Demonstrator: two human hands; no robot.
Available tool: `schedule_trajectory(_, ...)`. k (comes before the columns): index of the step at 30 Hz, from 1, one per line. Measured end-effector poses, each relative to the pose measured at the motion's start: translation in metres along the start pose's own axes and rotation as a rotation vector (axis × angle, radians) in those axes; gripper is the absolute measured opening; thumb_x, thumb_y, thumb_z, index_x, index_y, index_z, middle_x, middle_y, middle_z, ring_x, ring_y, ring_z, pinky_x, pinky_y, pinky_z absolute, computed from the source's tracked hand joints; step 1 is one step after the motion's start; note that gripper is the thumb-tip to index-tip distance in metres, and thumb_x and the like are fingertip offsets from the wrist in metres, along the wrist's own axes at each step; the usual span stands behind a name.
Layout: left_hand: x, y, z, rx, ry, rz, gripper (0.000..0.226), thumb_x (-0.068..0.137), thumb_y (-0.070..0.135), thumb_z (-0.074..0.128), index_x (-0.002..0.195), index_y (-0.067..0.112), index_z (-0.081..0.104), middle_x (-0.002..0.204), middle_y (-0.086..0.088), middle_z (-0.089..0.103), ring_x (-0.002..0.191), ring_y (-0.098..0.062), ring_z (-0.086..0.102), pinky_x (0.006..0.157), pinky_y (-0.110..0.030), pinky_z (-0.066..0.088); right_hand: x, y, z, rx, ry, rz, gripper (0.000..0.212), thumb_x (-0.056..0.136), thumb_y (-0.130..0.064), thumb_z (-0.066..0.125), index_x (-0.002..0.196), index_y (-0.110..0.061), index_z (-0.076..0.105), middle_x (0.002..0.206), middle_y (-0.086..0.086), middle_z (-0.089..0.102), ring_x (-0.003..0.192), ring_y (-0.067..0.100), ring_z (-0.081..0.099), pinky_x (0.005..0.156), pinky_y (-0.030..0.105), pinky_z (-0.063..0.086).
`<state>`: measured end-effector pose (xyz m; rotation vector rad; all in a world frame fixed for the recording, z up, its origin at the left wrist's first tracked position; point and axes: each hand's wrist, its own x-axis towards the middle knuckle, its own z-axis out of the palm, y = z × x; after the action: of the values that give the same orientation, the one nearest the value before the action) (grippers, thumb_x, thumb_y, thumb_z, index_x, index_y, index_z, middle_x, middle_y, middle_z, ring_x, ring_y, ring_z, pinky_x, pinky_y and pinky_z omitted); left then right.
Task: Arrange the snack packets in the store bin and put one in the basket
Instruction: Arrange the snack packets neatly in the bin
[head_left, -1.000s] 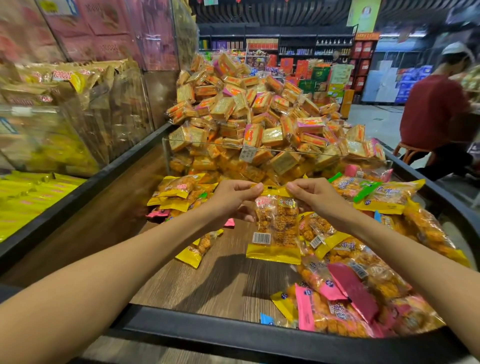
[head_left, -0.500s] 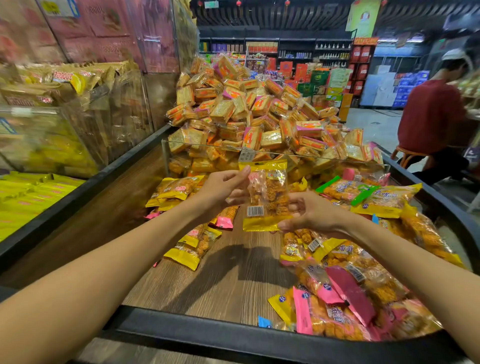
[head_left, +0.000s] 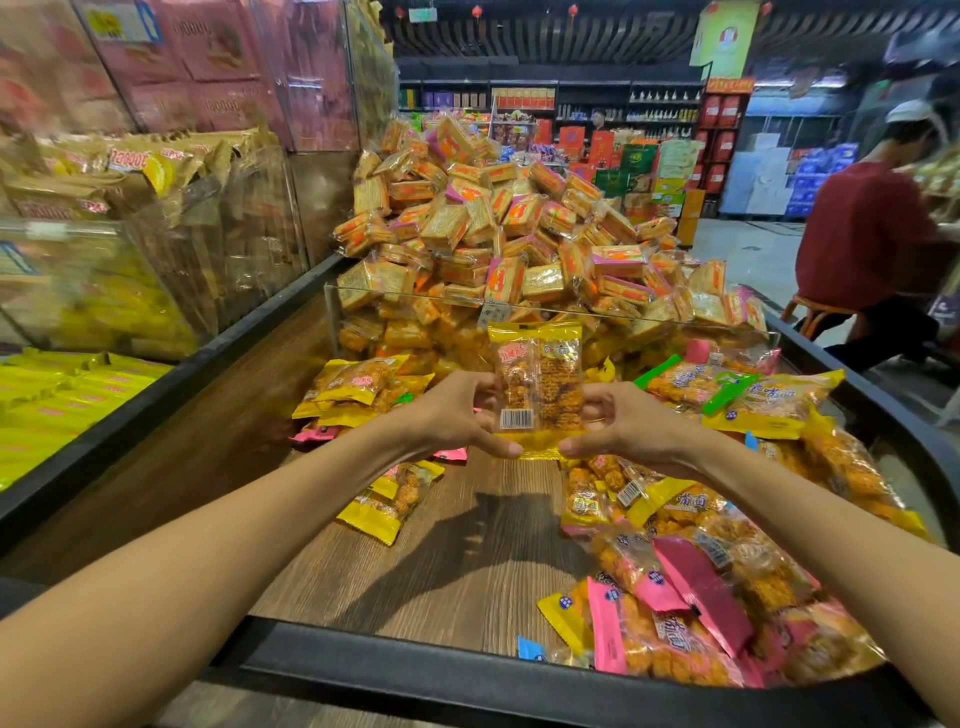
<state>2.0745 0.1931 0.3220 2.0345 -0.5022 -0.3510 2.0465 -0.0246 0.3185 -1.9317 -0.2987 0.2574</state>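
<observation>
A yellow snack packet (head_left: 537, 384) with a barcode stands upright above the bin. My left hand (head_left: 457, 415) pinches its lower left side and my right hand (head_left: 623, 423) pinches its lower right side. Below lies the wooden floor of the store bin (head_left: 457, 566). Loose yellow packets (head_left: 358, 387) sit at the bin's left back, and one more yellow packet (head_left: 389, 499) lies under my left wrist. A heap of pink, yellow and green packets (head_left: 691, 587) fills the bin's right side. No basket is in view.
A clear divider (head_left: 545, 312) holds back a tall pile of gold biscuit packs (head_left: 498, 228). The bin's black rim (head_left: 415, 660) runs along the front. Clear bins of yellow goods (head_left: 104, 270) stand left. A person in a red shirt (head_left: 862, 234) sits at right.
Both hands lifted the yellow packet and turned it upright. They shifted from its top edge to its lower corners, left hand now at the lower left.
</observation>
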Motion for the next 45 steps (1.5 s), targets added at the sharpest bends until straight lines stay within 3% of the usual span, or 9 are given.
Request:
schedule_trajectory(9,0.003,0.003,0.004,-0.306,0.088,0.008,0.033,0.085,0.015,0.068,0.116,0.008,0.059,0.097,-0.003,0.071,0.076,-0.007,0.067,0.055,-0.021,0.046,-0.001,-0.002,0.005,0.049,-0.03,0.006,0.027,0.079,0.008,0.067,0.072,-0.006,0.045,0.063,0.002,0.031,0.049,0.002,0.044,0.049,0.012,0.044)
schedule_trajectory(13,0.005,0.0,-0.001,-0.361,0.161,-0.063,0.02,0.088,0.022,0.065,0.107,0.017,0.06,0.103,-0.003,0.067,0.082,-0.012,0.062,0.074,-0.031,0.049,0.003,-0.003,0.004,0.216,0.053,0.001,0.028,0.085,-0.007,0.064,0.11,0.003,0.056,0.084,0.012,0.064,0.08,0.016,0.065,0.069,0.024,0.056)
schedule_trajectory(16,0.01,-0.009,-0.013,-0.343,0.259,-0.082,0.031,0.087,0.024,0.067,0.116,0.021,0.056,0.125,-0.009,0.06,0.108,-0.023,0.058,0.09,-0.041,0.046,0.002,-0.001,-0.001,0.114,0.126,-0.056,0.018,0.091,-0.003,0.058,0.109,0.0,0.061,0.091,0.017,0.07,0.077,0.022,0.067,0.069,0.029,0.058)
schedule_trajectory(19,0.02,-0.026,-0.036,-0.316,0.488,-0.173,0.052,0.087,0.025,0.067,0.133,0.016,0.045,0.124,-0.008,0.058,0.105,-0.024,0.058,0.089,-0.041,0.047,0.0,0.001,-0.003,-0.118,0.189,-0.104,0.017,0.091,-0.003,0.06,0.107,-0.001,0.062,0.091,0.018,0.071,0.075,0.026,0.069,0.057,0.021,0.053)
schedule_trajectory(24,0.034,-0.057,-0.096,-0.096,0.731,-0.275,0.043,0.087,0.017,0.068,0.122,0.004,0.046,0.119,-0.012,0.053,0.106,-0.023,0.052,0.079,-0.033,0.042,0.003,0.008,-0.005,-0.538,0.232,-0.198,0.014,0.09,-0.005,0.062,0.098,-0.016,0.06,0.083,0.007,0.072,0.066,0.006,0.067,0.058,0.009,0.048)
schedule_trajectory(27,0.043,-0.074,-0.135,0.018,0.748,-0.307,0.041,0.087,0.016,0.067,0.123,0.004,0.052,0.125,-0.014,0.055,0.114,-0.028,0.052,0.091,-0.036,0.045,0.005,0.008,-0.009,-0.624,0.251,-0.206,0.013,0.091,-0.01,0.062,0.098,-0.02,0.061,0.081,-0.001,0.071,0.067,-0.001,0.065,0.06,0.008,0.047)
schedule_trajectory(33,0.062,-0.104,-0.154,0.17,0.754,-0.371,0.048,0.089,0.025,0.065,0.132,0.005,0.053,0.136,-0.014,0.053,0.127,-0.029,0.047,0.102,-0.04,0.039,0.011,0.015,-0.017,-0.743,0.256,-0.168,0.013,0.09,-0.014,0.063,0.103,-0.016,0.066,0.083,-0.004,0.07,0.071,0.002,0.064,0.064,0.012,0.046)
schedule_trajectory(41,0.067,-0.121,-0.162,0.323,0.719,-0.407,0.034,0.1,0.025,0.045,0.113,0.001,0.065,0.114,-0.019,0.064,0.106,-0.033,0.058,0.09,-0.04,0.045,0.01,0.018,-0.042,-1.052,0.215,-0.083,0.02,0.093,-0.021,0.058,0.111,-0.016,0.065,0.099,-0.002,0.067,0.092,0.015,0.061,0.066,0.019,0.037)
schedule_trajectory(45,0.076,-0.086,-0.136,0.587,0.84,-0.208,0.031,0.1,0.023,0.042,0.107,0.003,0.065,0.105,-0.015,0.066,0.098,-0.032,0.06,0.085,-0.041,0.048,0.005,0.013,-0.046,-1.09,0.211,-0.016,0.027,0.097,-0.022,0.053,0.121,-0.013,0.061,0.116,0.004,0.065,0.106,0.021,0.059,0.075,0.024,0.036)
